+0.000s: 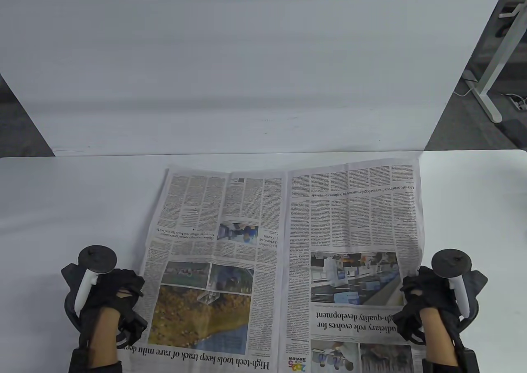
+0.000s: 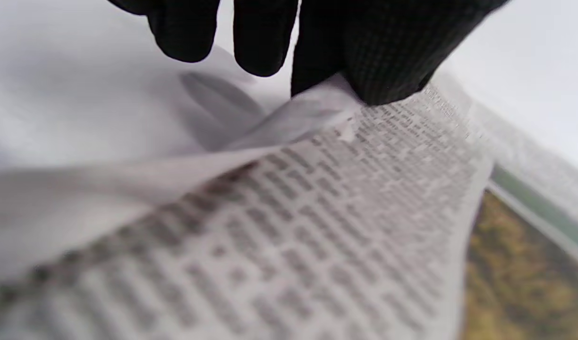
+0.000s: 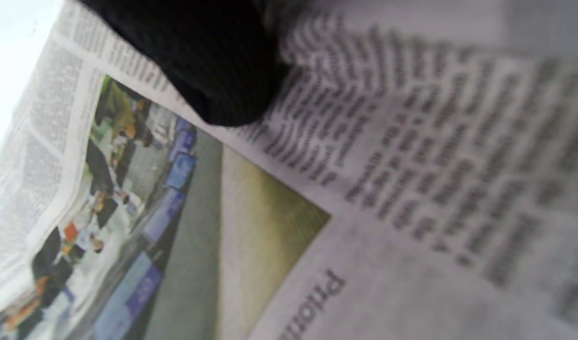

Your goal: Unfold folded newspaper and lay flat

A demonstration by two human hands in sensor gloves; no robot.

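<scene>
Now newspaper (image 1: 284, 262) lies spread open on the white bench (image 1: 61, 208); left hand (image 1: 113, 297) pinches its left edge, right hand (image 1: 420, 299) grips its right edge.

The opened printed paper newspaper (image 1: 284, 262) lies spread on the flat white desk (image 1: 61, 200), near its front edge and a little right of centre. The black-gloved left hand (image 1: 113, 299) sits at the sheet's left edge, the black-gloved right hand (image 1: 420, 303) at its right edge. Behind the desk stands an upright white panel (image 1: 247, 60); right of that panel, a white table leg (image 1: 494, 68) stands on the floor
</scene>
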